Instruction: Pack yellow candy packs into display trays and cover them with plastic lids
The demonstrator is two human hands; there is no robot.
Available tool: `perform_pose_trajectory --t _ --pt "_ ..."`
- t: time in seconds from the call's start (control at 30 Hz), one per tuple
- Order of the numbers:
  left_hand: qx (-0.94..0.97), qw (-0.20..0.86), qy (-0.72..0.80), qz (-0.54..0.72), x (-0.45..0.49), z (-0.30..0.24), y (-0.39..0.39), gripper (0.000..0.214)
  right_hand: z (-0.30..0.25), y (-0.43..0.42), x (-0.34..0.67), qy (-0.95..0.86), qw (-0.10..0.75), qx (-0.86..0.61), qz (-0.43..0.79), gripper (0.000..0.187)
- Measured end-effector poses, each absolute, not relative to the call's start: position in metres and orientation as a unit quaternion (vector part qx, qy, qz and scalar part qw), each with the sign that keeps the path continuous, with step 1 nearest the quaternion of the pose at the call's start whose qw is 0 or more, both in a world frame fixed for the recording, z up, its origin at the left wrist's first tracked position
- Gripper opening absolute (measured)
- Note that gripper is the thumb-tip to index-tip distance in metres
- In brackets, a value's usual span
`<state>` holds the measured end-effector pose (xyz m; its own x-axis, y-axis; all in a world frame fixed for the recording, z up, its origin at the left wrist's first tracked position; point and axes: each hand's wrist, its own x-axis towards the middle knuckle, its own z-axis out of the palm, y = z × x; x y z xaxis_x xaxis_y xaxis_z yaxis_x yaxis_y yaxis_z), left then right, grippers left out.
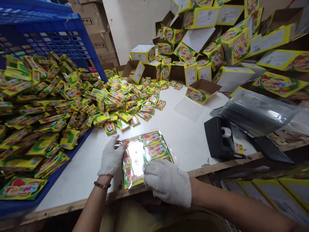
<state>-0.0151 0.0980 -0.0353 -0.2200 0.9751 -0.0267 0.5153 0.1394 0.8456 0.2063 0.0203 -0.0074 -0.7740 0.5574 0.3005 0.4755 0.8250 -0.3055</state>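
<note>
On the table's near edge lies a clear plastic sleeve (pixel 154 146) over several flat yellow-green packs printed with red fruit, laid side by side. Strong glare hides part of its top. My left hand (pixel 112 156), in a white knit glove with bare fingertips, holds the sleeve's left edge. My right hand (pixel 166 180), gloved the same way, is curled over its near right corner, the fingertips hidden beneath the palm. Beyond them spreads a heap of loose matching packs (pixel 120 100).
A blue plastic crate (pixel 79 38) tipped on its side spills packs at left. Yellow printed cartons (pixel 198 93) pile up at the back and right. A black tape dispenser (pixel 218 138) stands at right, beside stacked clear plastic sleeves (pixel 258 109). A flat clear sheet (pixel 188 109) lies mid-table.
</note>
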Motion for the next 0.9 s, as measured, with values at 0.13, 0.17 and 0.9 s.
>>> perform_pose_trajectory --t 0.13,0.17,0.9 --pt "0.507 0.372 0.686 0.367 -0.019 -0.036 0.104 0.065 -0.013 0.062 0.232 -0.852 0.301 -0.381 0.199 0.014" --pt "0.500 0.376 0.682 0.378 -0.021 -0.036 0.106 0.064 -0.016 0.077 0.240 -0.806 0.328 -0.443 0.215 0.015" --pt "0.614 0.232 0.680 0.325 0.000 -0.040 0.112 0.035 -0.031 0.154 0.262 -0.507 0.270 -0.608 0.548 0.024"
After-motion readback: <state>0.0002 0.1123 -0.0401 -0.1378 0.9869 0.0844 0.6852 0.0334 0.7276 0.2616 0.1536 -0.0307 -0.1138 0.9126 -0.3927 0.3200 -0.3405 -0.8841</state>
